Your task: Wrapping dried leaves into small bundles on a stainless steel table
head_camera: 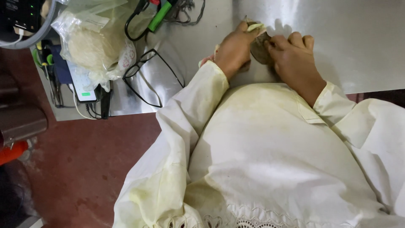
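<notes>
Garment: I see a cream tunic (pixel 270 160) filling the near field, its sleeves running up to both wrists.
Left hand: my left hand (pixel 234 50) is curled round the left end of a brownish lump (pixel 258 50), fingers closed on it, apparently to steady it.
Right hand: my right hand (pixel 295 59) clasps the lump's right side, knuckles up, fingers folded over it, so that the piece is braced from both sides.
Held item: the lump sits between the two hands, just above the steel table (pixel 363 38); a pale green strip (pixel 255 26) lies at its far edge. I cannot tell what the lump is.
Left of hands: black-framed spectacles (pixel 152 78) lie flat on the table, out of the working area.
Far left: a clear bag of pale material (pixel 95 44) rests beside a phone (pixel 82 84) on its cable.
</notes>
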